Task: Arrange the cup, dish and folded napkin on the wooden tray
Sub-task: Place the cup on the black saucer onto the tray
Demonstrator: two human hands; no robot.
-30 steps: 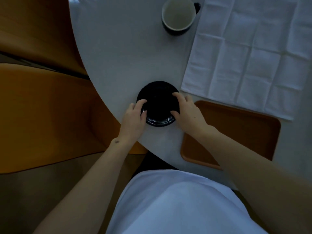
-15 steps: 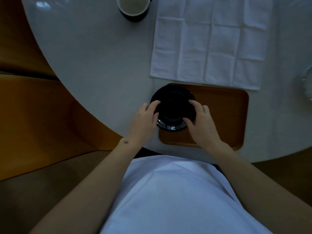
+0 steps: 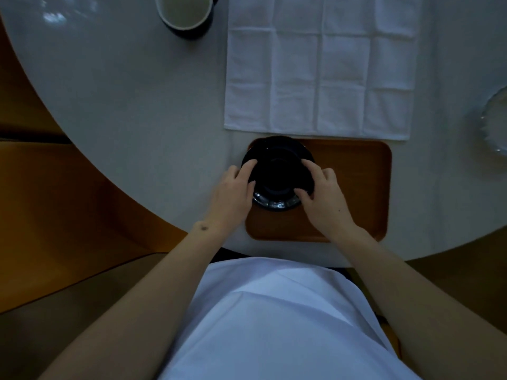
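Note:
A round black dish (image 3: 277,171) is over the left end of the brown wooden tray (image 3: 354,187). My left hand (image 3: 233,196) grips the dish's left rim and my right hand (image 3: 323,198) grips its right rim. Whether the dish rests on the tray or hovers just above it I cannot tell. A white napkin (image 3: 319,67) lies spread flat, with crease lines, on the table right behind the tray. The dark cup (image 3: 185,13) with a pale inside stands at the far left of the napkin, partly cut off by the top edge.
The white round table (image 3: 123,105) curves away at the left and near edges. Orange-brown seats (image 3: 55,215) stand to the left below the table edge. A clear glass dish (image 3: 496,124) sits at the right edge of the view.
Both hands carried the black dish from the bare table left of the tray rightwards onto the tray's left end. The view shifted, so the table's things appear further left.

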